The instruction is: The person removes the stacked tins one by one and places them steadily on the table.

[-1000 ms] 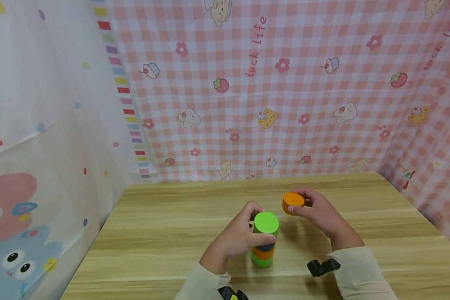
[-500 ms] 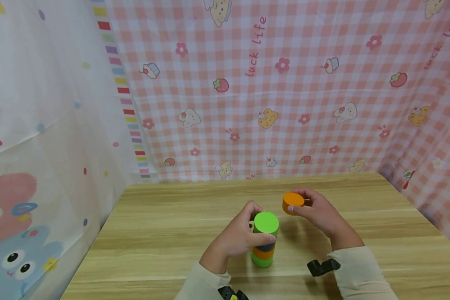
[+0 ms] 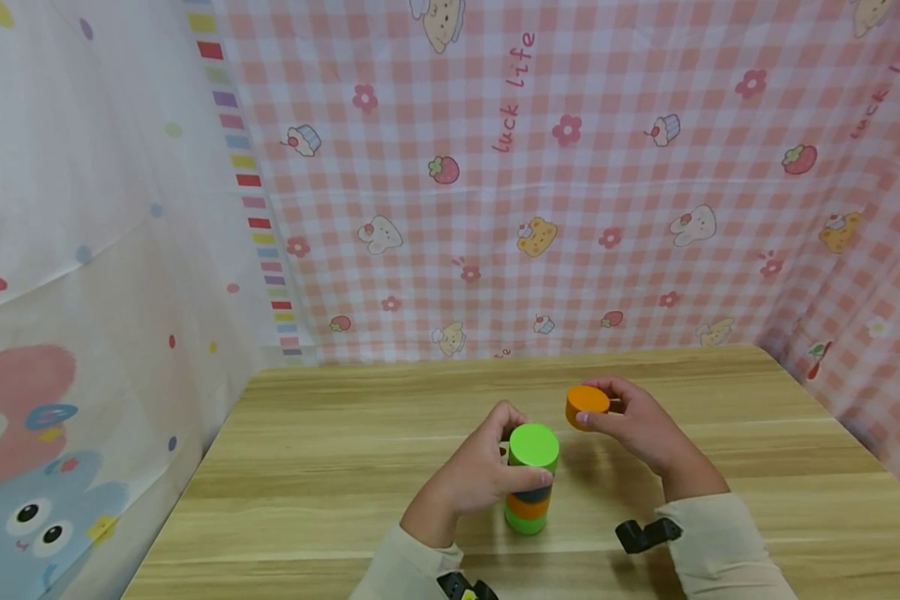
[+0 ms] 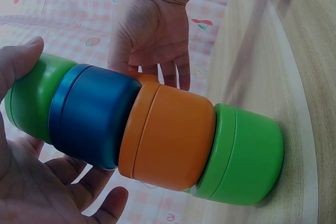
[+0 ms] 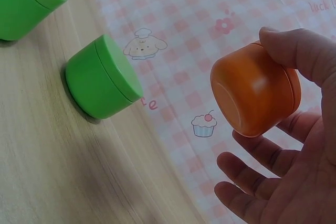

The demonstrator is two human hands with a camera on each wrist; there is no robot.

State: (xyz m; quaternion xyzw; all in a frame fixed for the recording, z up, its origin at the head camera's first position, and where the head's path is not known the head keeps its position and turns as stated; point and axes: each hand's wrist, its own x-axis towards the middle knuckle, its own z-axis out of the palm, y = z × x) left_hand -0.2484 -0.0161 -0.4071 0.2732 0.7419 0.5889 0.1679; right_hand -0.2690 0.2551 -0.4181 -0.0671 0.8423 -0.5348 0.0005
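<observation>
Several small round lidded jars stand in a column on the table. From the bottom they are a green jar (image 4: pixel 241 156), an orange jar (image 4: pixel 168 135), a dark blue jar (image 4: pixel 94 114) and a green jar (image 3: pixel 533 446) on top. My left hand (image 3: pixel 472 471) grips the top green jar, thumb on the near side and fingers behind. To the right and farther back, my right hand (image 3: pixel 637 423) pinches another orange jar (image 5: pixel 252 87) between thumb and fingers, raised above the table. The right wrist view shows one more green jar (image 5: pixel 102 80) on the table, hidden in the head view.
The wooden table (image 3: pixel 330 483) ends at a pink checked cloth (image 3: pixel 420 208) hanging behind it. A white printed cloth (image 3: pixel 120 275) hangs on the left, and the checked cloth continues along the right side.
</observation>
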